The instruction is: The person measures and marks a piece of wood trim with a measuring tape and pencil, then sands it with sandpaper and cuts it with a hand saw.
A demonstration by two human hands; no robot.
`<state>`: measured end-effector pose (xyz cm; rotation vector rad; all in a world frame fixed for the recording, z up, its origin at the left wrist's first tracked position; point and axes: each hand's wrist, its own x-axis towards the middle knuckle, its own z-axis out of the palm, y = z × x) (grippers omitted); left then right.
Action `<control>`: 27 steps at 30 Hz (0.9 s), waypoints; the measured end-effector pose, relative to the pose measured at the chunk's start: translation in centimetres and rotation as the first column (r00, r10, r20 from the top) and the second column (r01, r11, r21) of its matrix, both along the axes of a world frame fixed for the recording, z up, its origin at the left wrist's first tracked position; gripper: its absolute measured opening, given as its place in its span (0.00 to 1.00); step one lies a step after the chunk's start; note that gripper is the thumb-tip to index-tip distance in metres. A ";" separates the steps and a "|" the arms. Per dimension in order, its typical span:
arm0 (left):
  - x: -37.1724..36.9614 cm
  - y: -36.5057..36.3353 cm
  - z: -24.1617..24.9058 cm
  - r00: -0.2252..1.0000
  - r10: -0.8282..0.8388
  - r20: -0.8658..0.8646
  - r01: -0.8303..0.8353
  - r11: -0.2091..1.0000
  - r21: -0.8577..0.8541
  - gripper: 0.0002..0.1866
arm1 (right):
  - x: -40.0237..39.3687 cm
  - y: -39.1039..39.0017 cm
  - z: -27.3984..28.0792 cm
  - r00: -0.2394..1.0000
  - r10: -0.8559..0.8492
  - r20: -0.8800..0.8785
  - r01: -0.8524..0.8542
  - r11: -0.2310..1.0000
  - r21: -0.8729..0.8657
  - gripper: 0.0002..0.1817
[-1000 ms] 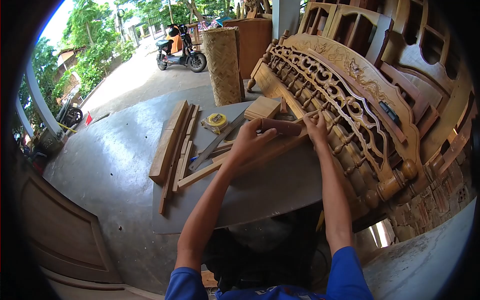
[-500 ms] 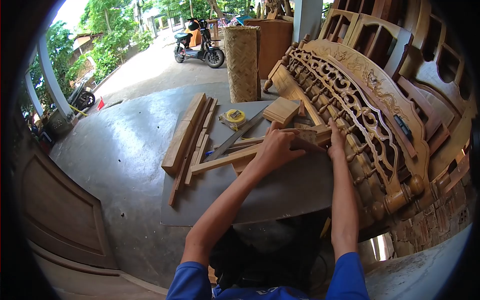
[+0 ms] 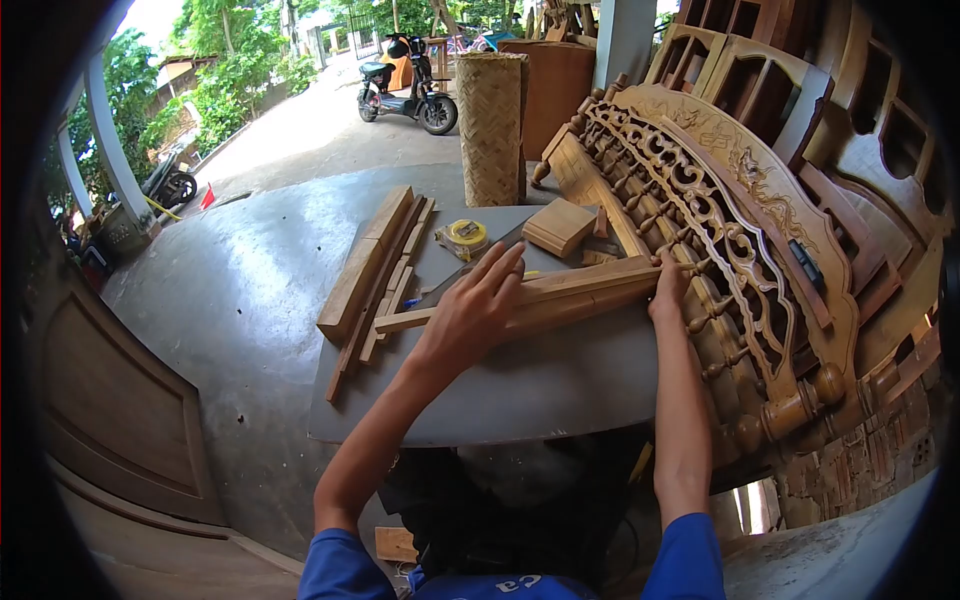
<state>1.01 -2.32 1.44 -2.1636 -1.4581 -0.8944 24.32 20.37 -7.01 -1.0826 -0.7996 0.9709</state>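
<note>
A long thin wooden strip [image 3: 402,319] lies against a wider wooden board [image 3: 580,305], both running slantwise across the grey tabletop [image 3: 480,400]. My left hand [image 3: 468,312] rests over the left part of these pieces, fingers stretched out and apart. At their right end, my right hand [image 3: 670,287] has its fingers wrapped round the board. A dark saw blade [image 3: 450,284] shows partly behind my left hand. Beyond it are a yellow tape measure [image 3: 463,238] and a square wooden block [image 3: 558,227].
Several wooden strips and a thick beam [image 3: 370,255] lie along the table's left side. A carved wooden bed panel [image 3: 720,200] leans close on the right. A rolled woven mat [image 3: 492,130] stands behind the table; a motorbike [image 3: 410,88] is parked outside.
My left hand has moved left along the wood and its fingers have straightened. The board's broad side now shows beside the strip. My right hand stays at the right end.
</note>
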 end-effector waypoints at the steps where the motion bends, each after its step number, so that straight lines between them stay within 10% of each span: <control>1: -0.6 -1.1 -0.3 1.000 0.016 -0.022 -0.017 0.999 -0.037 0.13 | 0.0 0.0 -0.1 1.000 0.006 -0.028 -0.006 1.000 -0.009 0.12; 7: -3.7 -3.4 -0.1 1.000 0.013 0.018 -0.005 0.920 -0.392 0.17 | -0.7 -1.0 0.8 0.999 -0.002 -0.045 0.002 1.000 0.007 0.12; 27: 4.3 4.8 -3.0 0.983 -0.181 0.029 0.179 0.919 -0.352 0.32 | 0.1 0.8 -0.7 0.978 -0.143 0.151 0.142 0.990 0.023 0.13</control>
